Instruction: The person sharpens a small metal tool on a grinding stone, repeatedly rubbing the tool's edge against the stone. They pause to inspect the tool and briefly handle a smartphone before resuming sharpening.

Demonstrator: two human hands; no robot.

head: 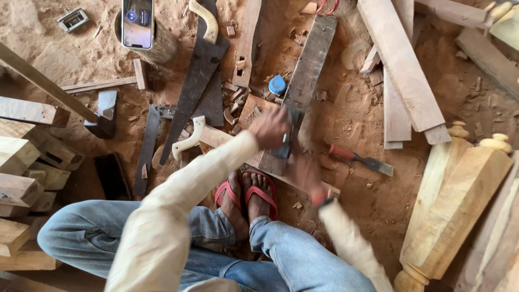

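Left grip [268, 128]: clenched on a dark tool, blurred; the grey plank [308, 67] lies directly beneath it
Right grip [308, 176]: motion-blurred, closure unclear; red-handled chisel [359, 159] just beyond it

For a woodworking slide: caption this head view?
Seated worker's left hand steadies a plank while the blurred right hand swings.

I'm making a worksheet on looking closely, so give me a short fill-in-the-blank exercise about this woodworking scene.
1. The red-handled chisel lies on the sandy ____.
2. The person's feet wear ____ sandals.
3. The left hand rests on a dark wooden plank, beside which lies a small round ____ tape measure.
4. The blurred right hand is nearest the chisel, while two handsaws with ____ handles lie on the other side.

Missing words: ground; red; blue; pale
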